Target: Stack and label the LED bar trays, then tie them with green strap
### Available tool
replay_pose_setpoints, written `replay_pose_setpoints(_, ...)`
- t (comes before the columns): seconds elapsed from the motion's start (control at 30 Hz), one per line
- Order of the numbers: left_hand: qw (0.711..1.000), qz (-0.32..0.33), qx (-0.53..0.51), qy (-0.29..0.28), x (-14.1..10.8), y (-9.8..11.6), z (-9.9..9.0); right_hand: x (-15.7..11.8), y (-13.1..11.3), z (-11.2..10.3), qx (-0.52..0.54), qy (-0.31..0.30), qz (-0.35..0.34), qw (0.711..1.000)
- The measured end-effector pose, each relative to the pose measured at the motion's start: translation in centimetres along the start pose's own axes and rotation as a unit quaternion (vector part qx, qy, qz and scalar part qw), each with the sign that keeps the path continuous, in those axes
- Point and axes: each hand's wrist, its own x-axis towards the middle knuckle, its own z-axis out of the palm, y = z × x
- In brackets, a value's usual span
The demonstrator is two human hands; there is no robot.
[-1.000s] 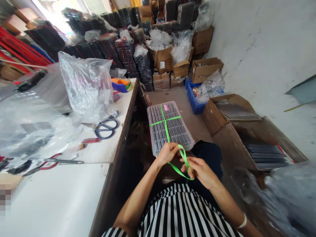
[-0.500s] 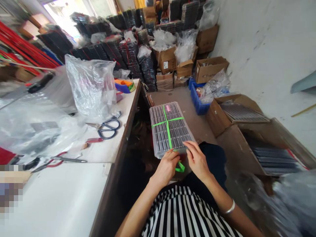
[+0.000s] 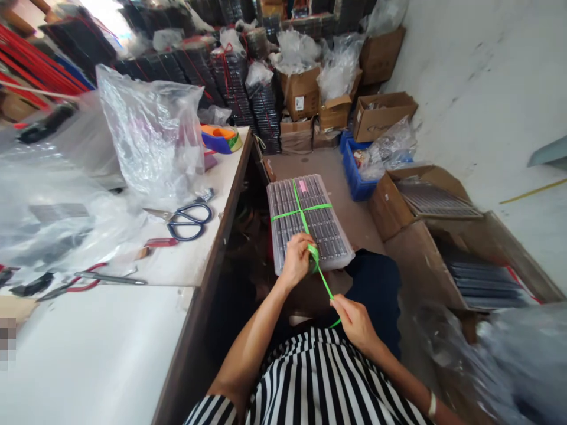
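Note:
A stack of clear plastic trays point(image 3: 328, 236) with dark contents rests in front of me near my knees. Green strap point(image 3: 303, 213) crosses over its top, near a small pink label. My left hand point(image 3: 299, 255) is closed on the strap at the stack's near edge, where the green band bunches into a loop. Lower and to the right, my right hand point(image 3: 354, 317) pinches the strap's free end, which runs taut between both hands. A short tail of strap hangs below my right hand.
On the left, a white table point(image 3: 106, 348) holds blue-handled scissors point(image 3: 190, 222), pliers point(image 3: 88, 277) and plastic bags point(image 3: 155, 136). Open cardboard boxes point(image 3: 390, 203) and a blue crate point(image 3: 361, 188) stand at the right. Bundled dark stacks point(image 3: 266, 118) fill the back.
My left hand has moved up onto the strap at the tray edge. My right hand has left the stack, moved down towards me and taken hold of the strap, now stretched taut.

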Motion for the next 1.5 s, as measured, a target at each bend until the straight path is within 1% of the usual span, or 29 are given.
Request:
replay_pose_setpoints(0.07,0.998,-0.028,0.008,0.055,1.0,-1.0,0.3,1.3,1.6,1.8,-0.008,-0.002,0.015,1.0)
replay_pose_setpoints(0.13,0.995,-0.048,0.013,0.083,1.3,-1.5,0.2,3.3,3.1,3.5,-0.014,0.001,0.018,1.0)
replay_pose_setpoints(0.17,0.995,-0.052,0.014,0.08,1.2,-1.5,0.1,4.3,3.7,4.1,-0.016,0.005,0.017,1.0)
replay_pose_setpoints(0.23,0.998,-0.055,0.017,0.039,1.0,-1.4,-0.5,5.6,4.1,4.4,-0.014,0.014,0.013,1.0)
replay_pose_setpoints(0.3,0.998,-0.055,0.024,-0.031,1.0,-1.0,-1.0,5.6,3.8,3.5,-0.011,0.023,0.006,1.0)
replay_pose_setpoints(0.4,0.99,-0.057,0.046,-0.121,1.5,-0.3,-1.3,4.1,1.6,1.2,-0.008,0.051,-0.002,0.999)
replay_pose_setpoints(0.47,0.984,-0.056,0.063,-0.158,2.2,0.2,-1.2,3.4,-0.7,0.2,-0.001,0.067,-0.011,0.998)
replay_pose_setpoints(0.5,0.981,-0.056,0.071,-0.17,2.5,0.3,-1.1,3.3,-1.8,0.1,0.005,0.068,-0.016,0.998)
replay_pose_setpoints(0.57,0.978,-0.055,0.083,-0.184,2.9,0.6,-0.9,3.6,-3.5,0.3,0.018,0.058,-0.018,0.998)
replay_pose_setpoints(0.6,0.977,-0.054,0.087,-0.188,3.0,0.7,-0.8,3.8,-4.0,0.6,0.025,0.056,-0.012,0.998)
replay_pose_setpoints(0.63,0.976,-0.053,0.089,-0.191,3.1,0.7,-0.8,4.0,-4.1,0.8,0.032,0.057,-0.001,0.998)
replay_pose_setpoints(0.7,0.975,-0.051,0.091,-0.195,3.0,0.8,-0.8,4.0,-3.3,0.7,0.052,0.077,0.034,0.995)
replay_pose_setpoints(0.77,0.975,-0.047,0.092,-0.197,2.9,0.9,-0.9,3.5,-1.7,0.1,0.096,0.124,0.077,0.985)
replay_pose_setpoints(0.83,0.974,-0.042,0.088,-0.203,2.8,1.0,-1.0,3.0,-0.1,-0.7,0.136,0.182,0.102,0.968)
replay_pose_setpoints(0.9,0.973,-0.037,0.078,-0.215,2.8,1.0,-1.4,3.0,0.9,-1.1,0.147,0.232,0.094,0.957)
replay_pose_setpoints(0.97,0.971,-0.03,0.061,-0.229,2.7,0.9,-1.9,3.4,1.1,-0.7,0.127,0.251,0.052,0.958)
replay_pose_setpoints(1.0,0.97,-0.026,0.05,-0.236,2.6,0.7,-2.3,3.8,0.9,-0.3,0.117,0.249,0.023,0.961)
replay_pose_setpoints(1.1,0.969,-0.008,0.016,-0.248,2.1,0.1,-3.0,4.9,0.3,1.2,0.094,0.21,-0.065,0.971)
replay_pose_setpoints(1.23,0.976,0.003,-0.002,-0.217,1.4,-0.5,-2.9,5.5,0.3,2.1,0.088,0.161,-0.134,0.974)
replay_pose_setpoints(1.33,0.981,-0.001,0.004,-0.193,1.3,-0.3,-2.3,5.5,0.2,1.9,0.093,0.09,-0.177,0.976)
replay_pose_setpoints(1.4,0.983,0.001,0.018,-0.183,1.4,0.2,-1.9,5.7,-0.3,1.4,0.096,0.058,-0.192,0.975)
replay_pose_setpoints(1.43,0.984,0.004,0.028,-0.178,1.4,0.5,-1.7,6.0,-0.7,1.1,0.096,0.054,-0.192,0.975)
replay_pose_setpoints(1.5,0.985,0.01,0.051,-0.166,1.5,1.1,-1.3,6.7,-1.6,0.1,0.097,0.066,-0.181,0.977)
